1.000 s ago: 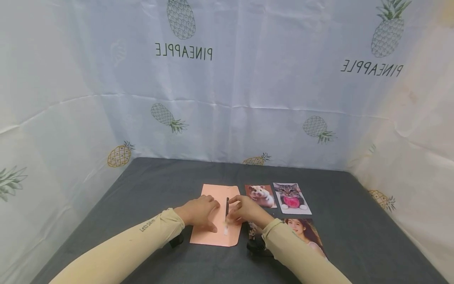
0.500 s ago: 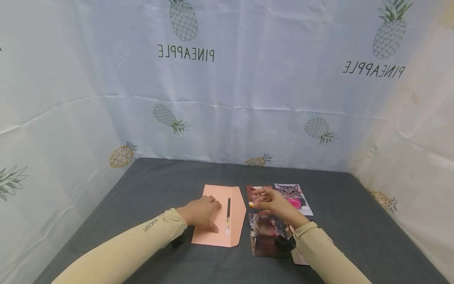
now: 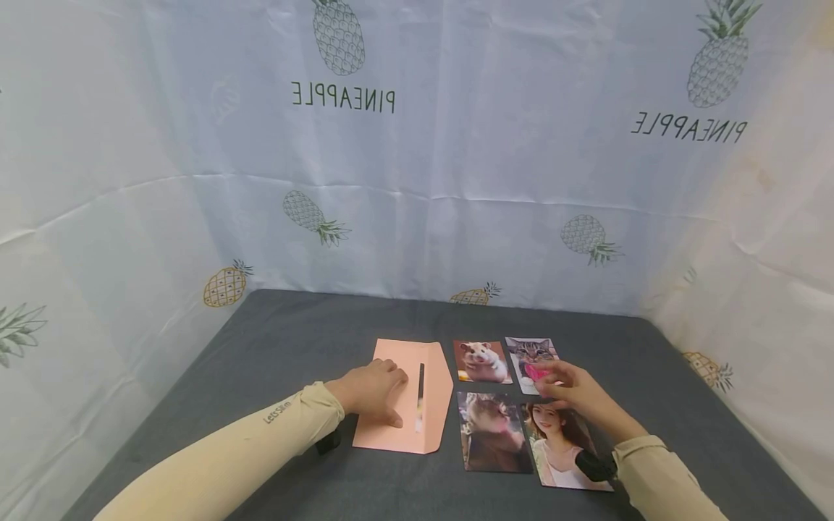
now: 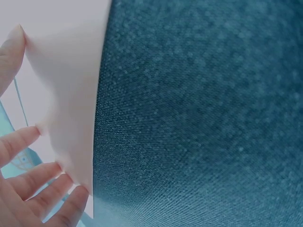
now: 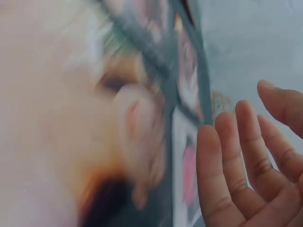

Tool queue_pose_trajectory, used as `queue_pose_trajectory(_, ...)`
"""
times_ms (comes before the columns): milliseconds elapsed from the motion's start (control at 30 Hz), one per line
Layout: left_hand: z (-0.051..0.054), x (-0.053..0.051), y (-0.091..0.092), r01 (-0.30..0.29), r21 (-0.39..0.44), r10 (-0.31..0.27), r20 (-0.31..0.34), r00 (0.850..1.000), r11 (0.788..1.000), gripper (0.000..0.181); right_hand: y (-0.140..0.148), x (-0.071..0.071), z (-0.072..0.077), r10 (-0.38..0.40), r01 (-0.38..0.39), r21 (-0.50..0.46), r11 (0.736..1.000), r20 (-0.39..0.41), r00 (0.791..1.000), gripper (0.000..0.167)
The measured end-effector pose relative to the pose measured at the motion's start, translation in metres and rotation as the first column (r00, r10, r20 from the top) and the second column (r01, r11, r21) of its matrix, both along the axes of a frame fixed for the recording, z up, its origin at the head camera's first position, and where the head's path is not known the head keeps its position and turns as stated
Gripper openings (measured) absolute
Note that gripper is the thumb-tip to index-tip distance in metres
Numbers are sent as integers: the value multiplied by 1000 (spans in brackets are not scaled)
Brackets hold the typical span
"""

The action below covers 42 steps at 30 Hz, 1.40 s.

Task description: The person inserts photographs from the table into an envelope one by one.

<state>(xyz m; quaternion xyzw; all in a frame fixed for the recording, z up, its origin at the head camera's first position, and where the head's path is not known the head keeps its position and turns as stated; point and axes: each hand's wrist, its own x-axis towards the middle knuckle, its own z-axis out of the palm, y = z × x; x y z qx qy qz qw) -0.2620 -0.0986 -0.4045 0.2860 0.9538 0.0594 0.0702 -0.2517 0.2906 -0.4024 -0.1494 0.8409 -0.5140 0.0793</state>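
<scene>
1. we see the pink envelope (image 3: 410, 398) lying flat, so we pick it as our main thing and tell all places from it.
2. our left hand (image 3: 368, 391) rests on the left part of the envelope. its fingers are spread, and the tips touch the paper without wrapping around it. we think it is there so the paper does not slide.
3. the flap (image 3: 438, 398) sticks out on the right side of the envelope, unfolded, maybe so the mouth is easy to get at. a thin strip (image 3: 420, 398), dark at the top and pale at the bottom, shows beside the fold. it may be a picture inside, but we cannot tell.
4. our right hand (image 3: 576, 394) is well to the right of the envelope, with loose fingers and nothing in it. it is over the edge of the cat picture (image 3: 529, 354). we cannot tell if it touches it.
5. the hamster picture (image 3: 482, 362) is just right of the envelope, between it and the cat. the brown picture (image 3: 495, 432), too blurry to name, is right of the envelope's near half. the person picture (image 3: 554, 449) is past that one. we guess they are spread out so each one is easy to see and grab.
6. the dark cloth (image 3: 293, 333) is under the envelope, and the pineapple curtain (image 3: 423, 145) hangs behind it.
</scene>
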Motion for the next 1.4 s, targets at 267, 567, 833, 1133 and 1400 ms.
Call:
queue_pose_trajectory(267,2,1,2,-11,-7,11,9,1000,1000,70,39,16,-7,10,-10,-9,1000,-7,1000,46)
queue_pose_trajectory(567,2,1,2,-4,-10,4,8,1000,1000,70,64,22,-7,-40,36,101,994,40,998,56)
queue_pose_trajectory(833,1,0,3,5,-5,-5,8,1000,1000,69,75,27,-7,-68,46,198,979,106,992,61)
queue_pose_trajectory(1133,3,0,2,-3,-9,3,8,1000,1000,69,70,25,-12,-89,54,238,970,138,987,65)
queue_pose_trajectory(1400,2,-1,2,1,-13,0,4,1000,1000,69,64,24,-17,-125,88,272,958,124,984,65)
